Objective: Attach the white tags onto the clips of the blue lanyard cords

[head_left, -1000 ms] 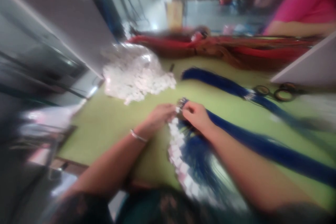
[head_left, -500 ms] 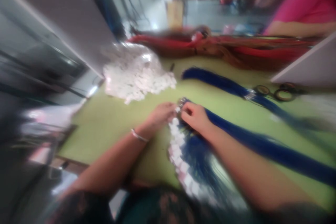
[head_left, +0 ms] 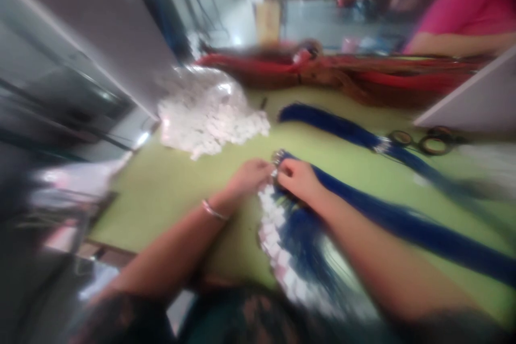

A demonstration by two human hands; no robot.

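Observation:
My left hand (head_left: 252,176) is closed, its fingertips pinching a small white connector piece, partly hidden. Opposite it, my right hand (head_left: 300,178) is closed in a pinch on the end of a blue wire, and the two hands nearly touch. Under my right forearm runs a long bundle of blue wires (head_left: 374,215), its metallic tips showing just above the fingers. Below the hands, a row of white connectors (head_left: 272,231) on blue wires curves toward my body. A heap of loose white connectors (head_left: 213,131) spills from a clear plastic bag (head_left: 223,83).
A second blue wire bundle (head_left: 326,121) lies farther back on the green tabletop (head_left: 161,188), with black-handled scissors (head_left: 435,142) beside it. Red and brown wire bundles (head_left: 258,67) cross the back. Grey panels (head_left: 108,21) flank the table. A person in a pink sleeve (head_left: 471,2) is beyond.
My left hand has shifted slightly right, bringing its fingertips closer to my right hand. My right hand stays nearly still, and the surroundings look the same.

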